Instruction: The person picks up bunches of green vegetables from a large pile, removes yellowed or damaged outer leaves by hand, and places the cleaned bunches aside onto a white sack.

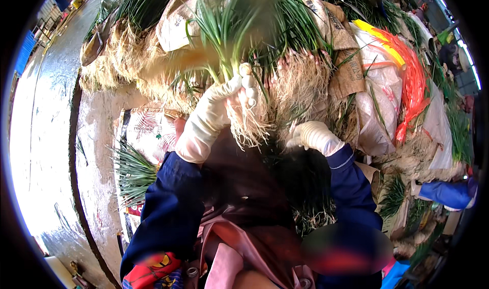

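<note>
In my left hand [216,110], which wears a pale glove, is a bunch of green onions [247,123]. Its long green leaves point away from me, and the stringy pale roots hang below my closed fingers. My right hand [313,136], gloved too, is lower and to the right, apart from that bunch. Its fingers are curled together near the hanging roots of the pile; whatever they may pinch is too small to tell. Behind both hands lies a pile of green onions [303,85], roots toward me.
Brown sacks [346,72] partly cover the pile. Red plastic strips [413,85] hang at the right over a whitish sack [374,110]. More onions [135,169] lie by my left arm, and dark greens lie below my right hand. Another person's blue sleeve [443,193] shows at far right.
</note>
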A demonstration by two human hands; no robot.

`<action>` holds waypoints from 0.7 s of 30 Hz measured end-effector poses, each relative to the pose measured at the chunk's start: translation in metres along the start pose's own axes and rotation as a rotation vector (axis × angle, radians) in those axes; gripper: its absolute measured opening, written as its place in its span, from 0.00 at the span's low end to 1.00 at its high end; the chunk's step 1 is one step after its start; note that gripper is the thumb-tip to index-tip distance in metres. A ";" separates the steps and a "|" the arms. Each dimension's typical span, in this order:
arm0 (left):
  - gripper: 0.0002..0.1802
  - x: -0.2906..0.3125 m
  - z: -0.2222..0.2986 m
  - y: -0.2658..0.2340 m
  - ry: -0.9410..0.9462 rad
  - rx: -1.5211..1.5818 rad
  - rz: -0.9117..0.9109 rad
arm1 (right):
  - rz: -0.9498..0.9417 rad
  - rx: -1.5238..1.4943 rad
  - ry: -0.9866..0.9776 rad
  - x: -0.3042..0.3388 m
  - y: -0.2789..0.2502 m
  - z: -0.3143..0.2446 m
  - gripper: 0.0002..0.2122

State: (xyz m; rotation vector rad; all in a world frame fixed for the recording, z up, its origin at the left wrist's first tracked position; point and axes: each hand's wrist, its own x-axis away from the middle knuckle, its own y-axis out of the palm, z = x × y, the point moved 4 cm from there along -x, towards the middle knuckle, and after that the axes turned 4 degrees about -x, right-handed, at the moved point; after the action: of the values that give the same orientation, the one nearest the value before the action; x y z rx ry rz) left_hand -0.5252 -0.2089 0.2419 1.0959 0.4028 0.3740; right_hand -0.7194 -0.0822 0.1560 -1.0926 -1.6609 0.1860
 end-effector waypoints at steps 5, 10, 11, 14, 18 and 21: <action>0.15 -0.046 0.004 -0.039 -0.041 -0.028 0.053 | 0.950 0.536 0.181 -0.009 -0.101 -0.075 0.20; 0.11 -0.056 -0.017 -0.066 -0.098 -0.508 0.638 | 1.158 0.633 0.032 -0.055 -0.089 -0.065 0.05; 0.11 -0.054 -0.015 -0.091 -0.087 -0.561 0.651 | 1.086 0.552 -0.048 -0.045 -0.081 -0.085 0.04; 0.12 -0.060 -0.027 -0.086 -0.154 -0.538 0.549 | 0.953 0.528 -0.271 -0.017 -0.062 -0.110 0.05; 0.16 -0.058 -0.021 -0.083 -0.024 -0.429 0.378 | 0.842 -0.361 -0.378 -0.009 -0.109 -0.076 0.12; 0.19 -0.058 -0.021 -0.066 0.159 -0.097 0.083 | 1.062 0.391 0.124 -0.030 -0.162 -0.051 0.20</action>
State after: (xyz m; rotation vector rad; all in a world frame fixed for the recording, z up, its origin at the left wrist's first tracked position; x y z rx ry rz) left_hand -0.5798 -0.2482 0.1808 0.9932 0.4754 0.5506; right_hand -0.7682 -0.2153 0.2543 -1.5267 -0.7397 1.0467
